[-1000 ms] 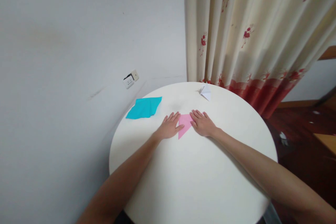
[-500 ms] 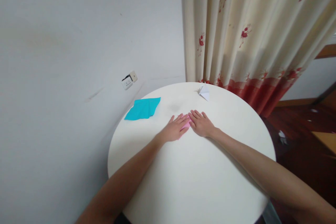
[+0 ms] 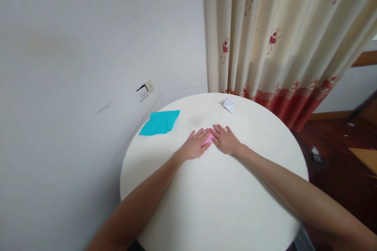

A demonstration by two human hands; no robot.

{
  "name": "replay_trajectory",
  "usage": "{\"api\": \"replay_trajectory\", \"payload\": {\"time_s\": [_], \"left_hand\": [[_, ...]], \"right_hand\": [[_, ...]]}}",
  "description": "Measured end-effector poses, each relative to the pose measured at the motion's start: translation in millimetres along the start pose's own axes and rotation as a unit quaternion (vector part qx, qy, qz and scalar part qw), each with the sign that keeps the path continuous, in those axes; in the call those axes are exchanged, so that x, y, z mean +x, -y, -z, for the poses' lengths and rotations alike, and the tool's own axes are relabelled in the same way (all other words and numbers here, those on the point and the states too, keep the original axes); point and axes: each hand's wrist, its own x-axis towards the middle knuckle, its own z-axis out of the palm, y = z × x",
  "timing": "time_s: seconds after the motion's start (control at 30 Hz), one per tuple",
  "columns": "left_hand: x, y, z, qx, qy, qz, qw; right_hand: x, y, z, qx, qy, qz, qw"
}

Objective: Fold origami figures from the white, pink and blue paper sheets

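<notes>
Pink paper (image 3: 207,139) seemingly under both palms

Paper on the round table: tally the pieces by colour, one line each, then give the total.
Pink paper, mostly covered by the left hand and right hand: 1
Teal paper, flat near the wall side: 1
White folded paper, at the far edge by the curtain: 1
Total: 3

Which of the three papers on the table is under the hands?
The pink paper, pressed flat beneath both hands; the teal sheet and white folded piece lie untouched farther away.
</notes>
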Motion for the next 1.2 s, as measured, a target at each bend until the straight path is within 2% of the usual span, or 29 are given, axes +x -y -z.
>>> {"api": "replay_trajectory", "payload": {"time_s": [0.43,0.87,1.07,1.2], "left_hand": [[0,0,0.5,0.002,0.001,0.001,1.000],[0,3,-2.0,0.007,0.008,0.000,1.000],[-1,4,-2.5,0.008,0.002,-0.007,1.000],[-1,3,-2.5,0.010,0.001,-0.008,1.000]], "right_hand": [[0,2,2,0.007,-0.001,-0.016,1.000],[4,-9,-4,-0.003,0.003,-0.106,0.994],[5,-14,-1,0.014,-0.020,-0.134,0.991],[5,-10,6,0.010,-0.072,-0.153,0.986]]}}
